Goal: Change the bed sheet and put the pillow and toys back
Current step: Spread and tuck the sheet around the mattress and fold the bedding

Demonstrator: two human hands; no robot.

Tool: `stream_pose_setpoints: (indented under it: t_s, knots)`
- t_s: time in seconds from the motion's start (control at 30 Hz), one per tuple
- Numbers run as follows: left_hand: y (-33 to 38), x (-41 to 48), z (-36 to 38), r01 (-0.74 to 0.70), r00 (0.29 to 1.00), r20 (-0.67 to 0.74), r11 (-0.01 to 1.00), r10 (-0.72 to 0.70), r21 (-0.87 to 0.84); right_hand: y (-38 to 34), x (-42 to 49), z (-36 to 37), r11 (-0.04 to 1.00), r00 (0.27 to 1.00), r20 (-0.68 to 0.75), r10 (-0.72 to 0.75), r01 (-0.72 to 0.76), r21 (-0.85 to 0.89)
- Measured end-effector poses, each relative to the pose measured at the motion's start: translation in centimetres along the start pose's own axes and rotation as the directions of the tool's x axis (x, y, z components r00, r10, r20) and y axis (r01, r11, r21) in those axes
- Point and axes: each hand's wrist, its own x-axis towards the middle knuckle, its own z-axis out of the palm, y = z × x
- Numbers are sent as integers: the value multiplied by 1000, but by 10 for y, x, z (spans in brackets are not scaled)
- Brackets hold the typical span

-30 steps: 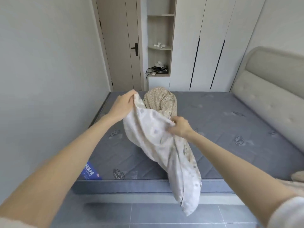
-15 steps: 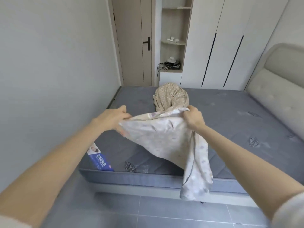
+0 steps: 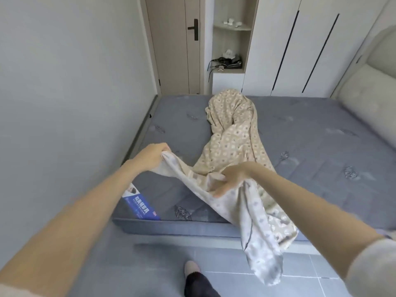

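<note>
Left hand [image 3: 153,154]: pinches the bed sheet [image 3: 233,133] edge
Right hand [image 3: 234,174]: fingers curled round a bunched fold
Bed sheet: spans both grips; trails beyond them along the mattress [image 3: 321,133]; hangs below the right grip

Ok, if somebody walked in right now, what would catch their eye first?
Probably the beige patterned sheet, bunched in a long rope across the bare grey mattress and spilling over its near edge toward the floor. Next, the left hand and right hand, both gripping the sheet's pale near end above the mattress, close to the blue label at its front corner.
</note>
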Motion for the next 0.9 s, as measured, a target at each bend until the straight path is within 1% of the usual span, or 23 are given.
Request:
stream_pose_setpoints:
  t_s: [0.1, 0.17, 0.2, 0.27, 0.33, 0.37, 0.4, 0.47, 0.5, 0.57, 0.67, 0.73, 0.8, 0.87, 0.9]
  knots:
    - [-10, 42, 3, -48, 992, 122, 984, 28, 169, -1, 49, -9, 996, 998, 4, 65, -64, -68]
    - [-20, 73, 5, -159, 972, 211, 948, 101, 277, 6, 83, -20, 991, 991, -28, 131, -132, -21]
    - [-25, 87, 3, -227, 952, 271, 927, 145, 300, 10, 101, -26, 987, 986, -57, 158, -157, 34]
    - [-35, 112, 1, -331, 913, 362, 863, 189, 383, 18, 127, -42, 962, 971, -117, 210, -184, 200]
    - [-47, 136, -6, -373, 908, 367, 792, 204, 483, 24, 146, -58, 903, 948, -174, 267, -183, 390]
    - [-53, 147, -8, -364, 917, 343, 780, 204, 509, 26, 154, -64, 860, 926, -218, 307, -172, 480]
    - [-61, 165, -12, -341, 932, 290, 800, 217, 495, 26, 162, -74, 817, 900, -260, 350, -158, 554]
    - [-73, 194, -20, -274, 951, 242, 891, 194, 362, 26, 170, -89, 723, 872, -279, 402, -116, 681]
    - [-76, 205, -23, -258, 951, 239, 930, 196, 262, 27, 171, -95, 715, 878, -275, 391, -102, 691]
    - [-80, 229, -27, -235, 943, 266, 966, 199, 112, 25, 171, -105, 715, 915, -234, 328, -78, 695]
    - [-82, 261, -26, -210, 928, 311, 977, 207, -24, 18, 170, -117, 736, 944, -122, 307, -155, 659]
    - [-82, 276, -21, -221, 910, 343, 973, 231, -71, 7, 172, -117, 752, 930, -109, 350, -210, 624]
    - [-82, 289, -18, -262, 880, 393, 963, 266, -64, -4, 178, -115, 755, 885, -203, 419, -216, 620]
    - [-84, 299, -19, -303, 844, 444, 951, 300, -68, -19, 178, -113, 708, 812, -287, 509, -206, 675]
    - [-87, 303, -22, -339, 814, 473, 937, 338, -85, -31, 175, -110, 671, 761, -309, 571, -215, 709]
